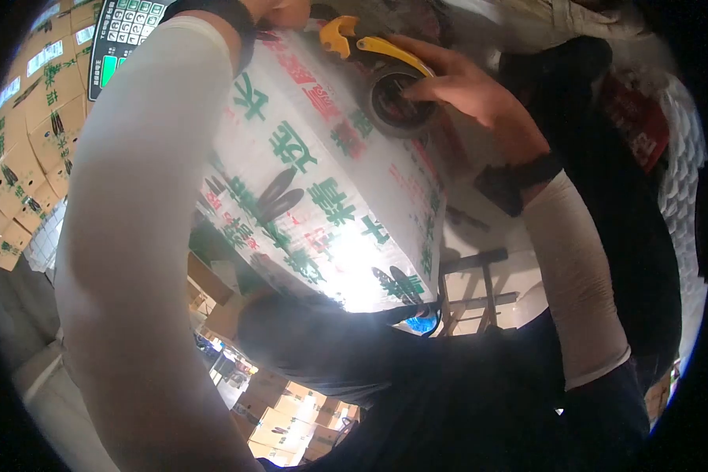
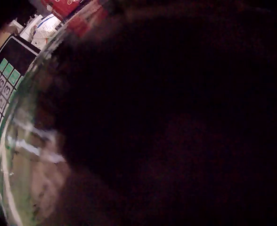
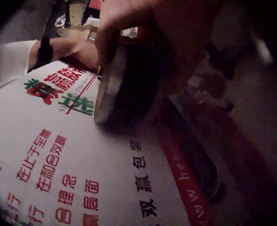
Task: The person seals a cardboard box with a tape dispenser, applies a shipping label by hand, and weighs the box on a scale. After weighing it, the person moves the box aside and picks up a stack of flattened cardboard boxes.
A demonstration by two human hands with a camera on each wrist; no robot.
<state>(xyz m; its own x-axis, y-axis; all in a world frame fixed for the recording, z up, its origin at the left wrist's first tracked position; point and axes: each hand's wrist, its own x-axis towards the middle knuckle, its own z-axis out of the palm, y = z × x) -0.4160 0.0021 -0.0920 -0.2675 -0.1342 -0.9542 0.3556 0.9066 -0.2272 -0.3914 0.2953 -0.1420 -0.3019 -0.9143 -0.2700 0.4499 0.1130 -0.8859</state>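
A white carton printed in green and red stands in front of me. My right hand grips a tape dispenser with yellow parts, its big tape roll lying against the carton's far right edge. In the right wrist view the roll stands on edge at the printed face, under the fingers of the right hand. My left hand is at the carton's far end, partly cut off by the frame's top. The right wrist view shows the left hand at the far edge, its fingers hidden.
A scale's keypad is just left of the carton. Brown cartons are stacked on the left, and more boxes lie behind below. A metal stand is right of the carton. The left wrist view is mostly dark.
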